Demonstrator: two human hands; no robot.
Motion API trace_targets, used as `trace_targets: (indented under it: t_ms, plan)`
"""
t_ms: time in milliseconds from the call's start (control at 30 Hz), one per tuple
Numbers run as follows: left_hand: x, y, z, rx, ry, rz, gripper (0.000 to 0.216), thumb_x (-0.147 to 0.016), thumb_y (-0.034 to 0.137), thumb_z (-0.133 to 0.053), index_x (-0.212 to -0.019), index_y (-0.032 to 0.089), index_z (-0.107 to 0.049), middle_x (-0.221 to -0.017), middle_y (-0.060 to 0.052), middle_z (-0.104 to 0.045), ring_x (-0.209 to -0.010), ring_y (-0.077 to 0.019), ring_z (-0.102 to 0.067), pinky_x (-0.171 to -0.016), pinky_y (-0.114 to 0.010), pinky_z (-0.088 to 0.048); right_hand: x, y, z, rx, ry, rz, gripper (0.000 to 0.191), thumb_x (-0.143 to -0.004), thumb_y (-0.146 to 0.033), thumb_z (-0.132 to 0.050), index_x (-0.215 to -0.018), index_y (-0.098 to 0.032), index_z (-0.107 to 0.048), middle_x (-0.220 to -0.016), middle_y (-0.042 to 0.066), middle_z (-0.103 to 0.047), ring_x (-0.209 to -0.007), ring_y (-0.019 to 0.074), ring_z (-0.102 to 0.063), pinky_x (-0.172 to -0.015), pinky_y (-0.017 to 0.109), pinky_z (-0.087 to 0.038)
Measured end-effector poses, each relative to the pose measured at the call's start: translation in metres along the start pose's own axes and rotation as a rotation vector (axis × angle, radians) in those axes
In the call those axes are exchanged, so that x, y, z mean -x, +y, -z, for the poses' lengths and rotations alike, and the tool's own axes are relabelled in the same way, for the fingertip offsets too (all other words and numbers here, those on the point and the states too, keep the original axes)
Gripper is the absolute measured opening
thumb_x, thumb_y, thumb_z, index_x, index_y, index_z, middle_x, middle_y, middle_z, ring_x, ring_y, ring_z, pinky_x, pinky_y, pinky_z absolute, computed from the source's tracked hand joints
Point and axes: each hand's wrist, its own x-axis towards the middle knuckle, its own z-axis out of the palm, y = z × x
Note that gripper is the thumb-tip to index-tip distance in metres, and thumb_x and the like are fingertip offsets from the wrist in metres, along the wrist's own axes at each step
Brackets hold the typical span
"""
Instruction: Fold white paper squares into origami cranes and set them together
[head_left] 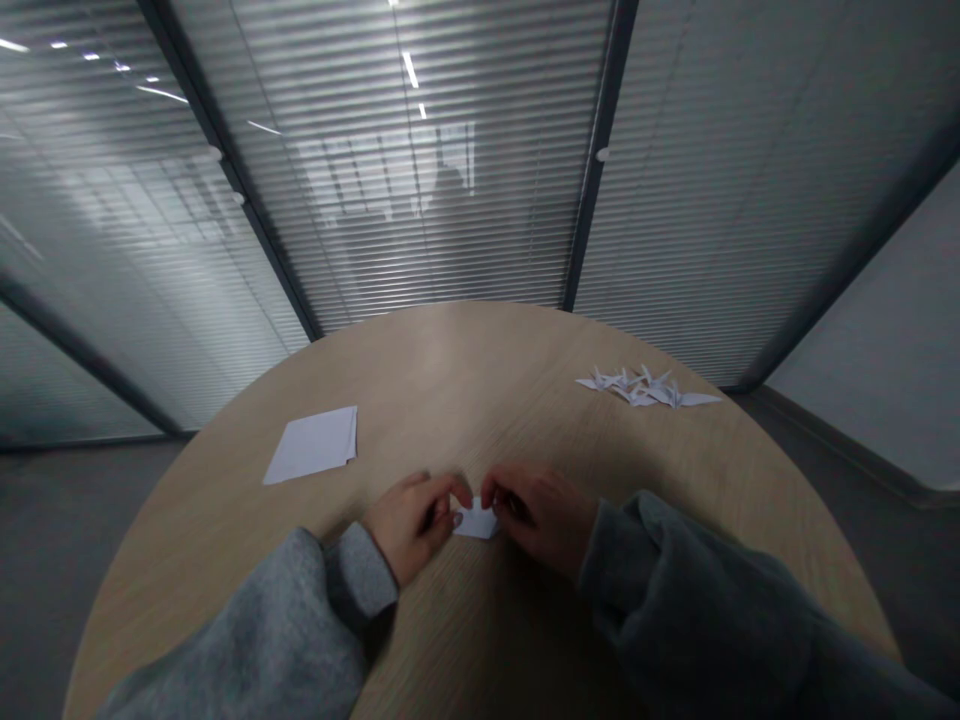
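Note:
A small folded piece of white paper [475, 521] lies on the table between my hands, low in the middle of the view. My left hand [415, 522] has its thumb and forefinger curled together at the paper's left edge. At the right edge, my right hand [541, 513] pinches the paper with bent fingers. The fingers hide both sides of the paper, so its exact folds cannot be made out.
A stack of white paper sheets [311, 446] lies on the round wooden table [450, 370] at the left. Several folded paper cranes [646, 388] sit bunched near the right rim. Glass panels with blinds [450, 240] stand behind the table.

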Motion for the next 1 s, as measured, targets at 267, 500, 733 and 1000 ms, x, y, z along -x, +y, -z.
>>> trace_targets:
  t_ms: [267, 500, 733, 1000]
  plan:
    - [-0.002, 0.004, -0.0002, 0.013, 0.0, 0.023, 0.012, -0.079, 0.019, -0.049, -0.088, 0.019, -0.057, -0.062, 0.002, -0.05, -0.063, -0.0162, -0.049, -0.057, -0.026, -0.037, -0.0012, 0.0022, -0.0006, 0.016, -0.108, -0.113, 0.019, -0.07, -0.003, -0.053, -0.083, -0.015, -0.06, -0.069, 0.0, -0.054, -0.063, 0.0123, -0.049, -0.062, 0.023, -0.037]
    - [-0.0029, 0.0005, -0.0022, 0.051, 0.016, 0.042, 0.012, -0.077, 0.026, -0.056, -0.084, 0.02, -0.05, -0.059, 0.006, -0.049, -0.058, -0.014, -0.048, -0.054, -0.024, -0.036, -0.0018, 0.0007, 0.0019, 0.001, -0.122, -0.128, 0.018, -0.071, -0.004, -0.055, -0.085, -0.015, -0.06, -0.069, -0.001, -0.053, -0.062, 0.0116, -0.049, -0.061, 0.023, -0.037]
    - [-0.0028, 0.0025, 0.0002, 0.049, 0.03, 0.037, 0.004, -0.08, 0.022, -0.05, -0.083, 0.02, -0.05, -0.06, 0.005, -0.049, -0.058, -0.0133, -0.047, -0.053, -0.023, -0.035, -0.0019, 0.0, 0.0016, -0.019, -0.12, -0.152, 0.024, -0.07, -0.003, -0.056, -0.09, -0.015, -0.061, -0.064, -0.004, -0.049, -0.058, 0.0107, -0.046, -0.059, 0.023, -0.036]
    - [-0.0038, -0.0007, 0.0005, 0.053, 0.066, 0.121, 0.003, -0.078, 0.017, -0.047, -0.08, 0.019, -0.049, -0.062, 0.004, -0.048, -0.058, -0.0145, -0.046, -0.053, -0.024, -0.033, -0.0028, -0.0006, 0.0029, -0.023, -0.135, -0.141, 0.025, -0.07, -0.004, -0.055, -0.092, -0.014, -0.061, -0.067, -0.002, -0.051, -0.061, 0.0117, -0.047, -0.061, 0.024, -0.036]
